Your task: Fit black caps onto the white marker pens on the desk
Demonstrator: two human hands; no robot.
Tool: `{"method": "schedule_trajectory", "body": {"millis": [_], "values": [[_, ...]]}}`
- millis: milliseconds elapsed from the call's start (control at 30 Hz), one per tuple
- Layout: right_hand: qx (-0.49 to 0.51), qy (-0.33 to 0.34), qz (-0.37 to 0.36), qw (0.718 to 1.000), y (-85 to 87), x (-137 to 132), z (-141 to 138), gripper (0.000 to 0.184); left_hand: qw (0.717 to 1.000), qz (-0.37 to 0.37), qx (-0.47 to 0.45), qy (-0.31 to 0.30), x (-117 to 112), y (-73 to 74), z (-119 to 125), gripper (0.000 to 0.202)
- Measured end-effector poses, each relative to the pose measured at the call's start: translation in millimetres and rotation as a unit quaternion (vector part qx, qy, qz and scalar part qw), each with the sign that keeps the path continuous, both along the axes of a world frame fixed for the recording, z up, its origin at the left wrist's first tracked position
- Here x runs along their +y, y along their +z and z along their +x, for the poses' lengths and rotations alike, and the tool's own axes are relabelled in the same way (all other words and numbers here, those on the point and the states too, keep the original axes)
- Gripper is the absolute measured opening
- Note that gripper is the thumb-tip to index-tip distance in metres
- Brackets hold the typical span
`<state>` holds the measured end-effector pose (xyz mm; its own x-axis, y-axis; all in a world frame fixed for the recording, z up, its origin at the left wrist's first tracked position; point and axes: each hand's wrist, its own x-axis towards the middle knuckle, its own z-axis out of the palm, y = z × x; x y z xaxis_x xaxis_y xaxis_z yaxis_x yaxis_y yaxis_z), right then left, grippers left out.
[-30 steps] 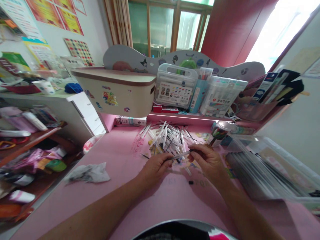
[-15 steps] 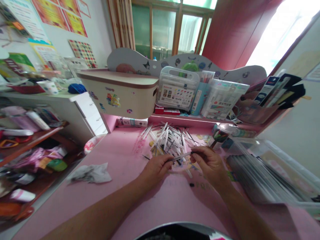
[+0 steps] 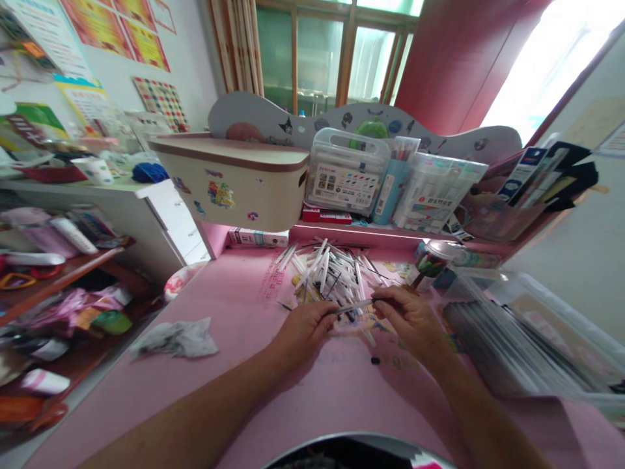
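Between my hands lies a slim translucent pen (image 3: 355,305) with a dark right end. My left hand (image 3: 308,326) pinches its left end between thumb and fingers. At the dark right end, the fingers of my right hand (image 3: 404,318) are closed round it, partly hiding it. Just behind the hands spreads a loose pile of white pen barrels (image 3: 326,268), with thin dark pieces mixed in. A small black cap (image 3: 375,360) rests on the pink desk (image 3: 342,407) below my right hand.
Right of my hands stands a clear plastic box (image 3: 527,345) holding many dark-ended pens. A crumpled tissue (image 3: 178,337) lies on the left. A cream storage bin (image 3: 234,185), marker cases (image 3: 347,179) and a pen holder (image 3: 508,215) line the shelf behind. A round dark container (image 3: 356,453) sits at the front edge.
Both hands keep nearly the same place and hold on the pen. The fingers of my right hand have shifted only slightly at its dark end.
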<state>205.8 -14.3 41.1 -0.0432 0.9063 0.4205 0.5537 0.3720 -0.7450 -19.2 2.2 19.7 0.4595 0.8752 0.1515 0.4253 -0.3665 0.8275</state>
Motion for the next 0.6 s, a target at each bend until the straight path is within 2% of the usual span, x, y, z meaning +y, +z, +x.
{"method": "schedule_trajectory", "body": {"millis": [300,467,600], "values": [[0.050,0.004,-0.059,0.997,-0.3,-0.9,-2.5,0.018,1.000,0.019,0.010,-0.012,2.2,-1.1,-2.3,0.029],[0.018,0.010,-0.072,0.997,0.0,0.8,-1.9,0.020,0.998,0.042,0.037,-0.018,4.2,-2.1,-4.3,0.031],[-0.033,0.006,-0.108,0.994,-5.6,4.1,1.8,0.041,0.996,0.060,0.059,-0.022,3.4,-2.7,-4.0,0.032]]}}
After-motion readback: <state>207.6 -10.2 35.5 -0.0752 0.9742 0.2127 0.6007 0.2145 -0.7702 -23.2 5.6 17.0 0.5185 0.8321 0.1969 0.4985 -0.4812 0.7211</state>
